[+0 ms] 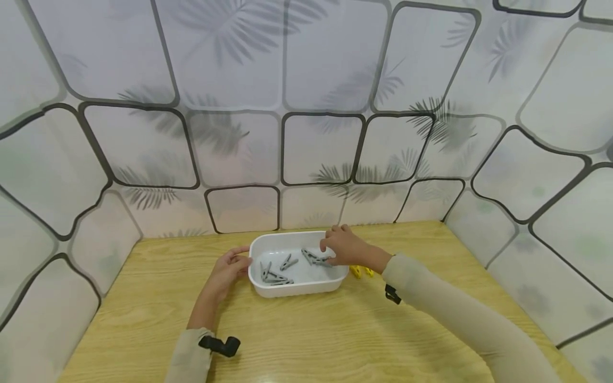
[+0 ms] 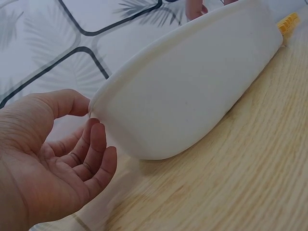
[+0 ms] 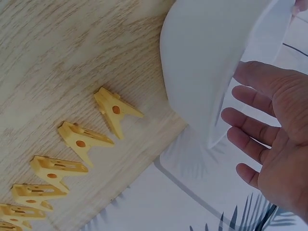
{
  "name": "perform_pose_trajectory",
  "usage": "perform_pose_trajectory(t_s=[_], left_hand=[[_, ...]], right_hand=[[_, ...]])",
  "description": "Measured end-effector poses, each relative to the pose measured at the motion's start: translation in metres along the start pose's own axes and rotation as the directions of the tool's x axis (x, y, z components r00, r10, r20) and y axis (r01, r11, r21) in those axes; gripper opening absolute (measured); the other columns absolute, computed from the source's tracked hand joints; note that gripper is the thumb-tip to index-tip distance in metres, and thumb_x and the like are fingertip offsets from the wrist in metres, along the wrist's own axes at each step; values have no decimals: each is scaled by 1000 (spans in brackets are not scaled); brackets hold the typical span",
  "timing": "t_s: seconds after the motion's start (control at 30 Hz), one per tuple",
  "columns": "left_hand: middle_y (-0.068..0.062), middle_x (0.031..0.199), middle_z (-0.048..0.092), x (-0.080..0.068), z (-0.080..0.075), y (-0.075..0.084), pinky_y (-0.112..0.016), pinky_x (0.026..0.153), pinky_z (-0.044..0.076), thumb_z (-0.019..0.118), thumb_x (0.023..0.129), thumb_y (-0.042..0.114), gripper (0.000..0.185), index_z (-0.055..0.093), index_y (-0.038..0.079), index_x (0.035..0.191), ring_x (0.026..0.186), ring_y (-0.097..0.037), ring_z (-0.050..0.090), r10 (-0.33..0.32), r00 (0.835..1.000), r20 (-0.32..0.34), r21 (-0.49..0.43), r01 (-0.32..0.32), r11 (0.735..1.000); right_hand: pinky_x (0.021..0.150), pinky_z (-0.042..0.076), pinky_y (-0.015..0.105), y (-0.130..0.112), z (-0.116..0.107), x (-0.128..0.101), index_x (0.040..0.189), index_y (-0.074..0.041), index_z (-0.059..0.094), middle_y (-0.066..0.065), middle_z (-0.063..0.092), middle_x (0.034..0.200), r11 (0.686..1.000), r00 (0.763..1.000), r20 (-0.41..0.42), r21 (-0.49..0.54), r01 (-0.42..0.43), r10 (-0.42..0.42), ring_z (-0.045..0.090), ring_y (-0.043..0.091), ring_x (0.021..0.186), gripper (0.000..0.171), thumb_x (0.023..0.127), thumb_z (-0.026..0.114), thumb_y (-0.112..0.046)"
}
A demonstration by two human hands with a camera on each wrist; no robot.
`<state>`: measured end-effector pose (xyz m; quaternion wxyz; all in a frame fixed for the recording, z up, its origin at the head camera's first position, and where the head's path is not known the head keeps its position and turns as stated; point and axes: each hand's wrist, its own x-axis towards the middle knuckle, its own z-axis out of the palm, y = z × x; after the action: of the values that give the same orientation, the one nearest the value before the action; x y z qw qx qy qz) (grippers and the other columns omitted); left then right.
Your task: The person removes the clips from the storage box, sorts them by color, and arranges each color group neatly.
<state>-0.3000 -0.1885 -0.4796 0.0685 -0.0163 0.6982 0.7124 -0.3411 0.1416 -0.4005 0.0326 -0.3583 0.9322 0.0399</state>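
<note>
A white plastic tub point(image 1: 297, 291) stands on the wooden table and holds several grey clothespins point(image 1: 275, 275). My left hand point(image 1: 230, 266) lies at the tub's left end. In the left wrist view this hand point(image 2: 62, 149) is relaxed, with its thumb at the tub's rim point(image 2: 192, 91) and nothing held. My right hand point(image 1: 341, 248) hovers over the tub's right side, above a grey clothespin point(image 1: 313, 258). In the right wrist view its fingers point(image 3: 250, 122) are spread loosely beside the tub wall point(image 3: 202, 62). Whether they touch a clothespin is hidden.
A row of yellow clothespins point(image 3: 115, 110) lies on the table just right of the tub point(image 1: 360, 272), and one tip shows past the tub point(image 2: 288, 21). Patterned curtain walls point(image 1: 306, 133) close in the table at the back and both sides.
</note>
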Motion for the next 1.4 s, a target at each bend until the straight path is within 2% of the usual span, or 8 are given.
perform_pose_trajectory(t_s=[0.2, 0.33, 0.6, 0.8, 1.0, 1.2, 1.4], left_hand=[[-3, 101, 67, 0, -2, 1, -21, 78, 56, 61, 100, 7, 49, 47, -4, 145, 87, -10, 64, 5, 1000, -7, 1, -5, 1000], [-2, 99, 67, 1, -2, -1, -21, 77, 56, 61, 99, 5, 49, 46, -5, 145, 85, -9, 64, 2, 1000, 5, -12, -2, 1000], [-5, 104, 68, 0, -3, -4, -22, 77, 56, 61, 100, 7, 50, 45, -3, 146, 87, -9, 65, 0, 1000, 6, -10, 0, 1000], [-3, 102, 68, 0, -1, -3, -22, 77, 56, 61, 99, 6, 51, 46, -3, 146, 87, -9, 65, -6, 1000, 5, -17, 6, 1000], [-2, 101, 67, 2, 0, -1, -22, 77, 56, 62, 99, 6, 50, 47, -2, 146, 87, -10, 64, 6, 1000, 2, -25, -6, 1000], [-4, 102, 68, 2, -1, -2, -22, 77, 56, 62, 99, 7, 50, 47, -2, 146, 87, -11, 65, -6, 1000, 6, -24, 6, 1000], [-5, 102, 67, 0, 0, -2, -22, 76, 56, 63, 98, 6, 49, 48, -3, 144, 86, -11, 64, -1, 1000, -1, -26, 1, 1000]], right_hand=[[91, 40, 50, 0, 5, 8, 106, -14, 72, 6, 66, 104, 999, 999, -34, -13, 40, -40, 53, 28, 101, 20, 90, 79, -23], [91, 39, 50, -3, 10, 14, 106, -15, 73, 6, 66, 103, 998, 999, -13, -29, 50, -50, 53, 27, 100, 18, 90, 78, -22], [86, 36, 45, -11, 23, 28, 100, -18, 73, 3, 64, 97, 997, 999, 16, -71, 29, -28, 51, 23, 94, 14, 88, 80, -21], [84, 34, 41, -15, 31, 34, 92, -22, 71, -1, 61, 92, 989, 999, 36, -146, 12, -6, 49, 19, 91, 8, 89, 78, -24], [82, 35, 40, -19, 23, 35, 84, -20, 68, -2, 56, 84, 986, 1000, 20, -168, -1, 5, 44, 17, 84, 14, 86, 81, -24], [78, 31, 37, -21, 26, 38, 71, -22, 55, -4, 48, 77, 972, 998, 57, -236, -2, 15, 38, 17, 81, 29, 89, 78, -25], [79, 33, 38, -22, 31, 39, 70, -19, 56, -2, 49, 77, 974, 999, 37, -228, -3, 12, 39, 18, 81, 29, 87, 80, -21]])
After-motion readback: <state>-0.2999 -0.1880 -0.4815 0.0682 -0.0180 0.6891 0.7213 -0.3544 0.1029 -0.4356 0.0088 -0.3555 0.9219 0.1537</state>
